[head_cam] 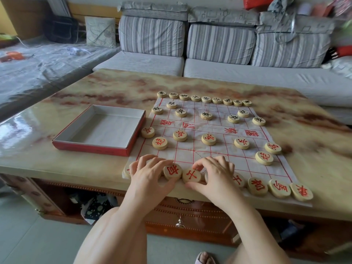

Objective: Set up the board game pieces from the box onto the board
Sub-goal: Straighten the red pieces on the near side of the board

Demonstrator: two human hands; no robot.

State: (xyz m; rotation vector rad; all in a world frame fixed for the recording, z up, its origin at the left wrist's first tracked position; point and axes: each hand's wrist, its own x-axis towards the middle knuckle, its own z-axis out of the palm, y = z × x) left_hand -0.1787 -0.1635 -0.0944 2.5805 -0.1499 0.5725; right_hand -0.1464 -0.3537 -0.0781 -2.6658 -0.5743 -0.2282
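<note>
Our left hand [150, 175] grips a red-lettered disc [172, 171]; our right hand [217, 177] pinches the red 士 disc [191, 175] at the near edge of the board [190, 149].

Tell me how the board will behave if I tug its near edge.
Probably floppy: the board is a thin, creased sheet, so it should bend rather than lift flat. It would likely slide easily, since the table looks glossy. The pieces standing on it would probably shift or be dragged along.
</note>
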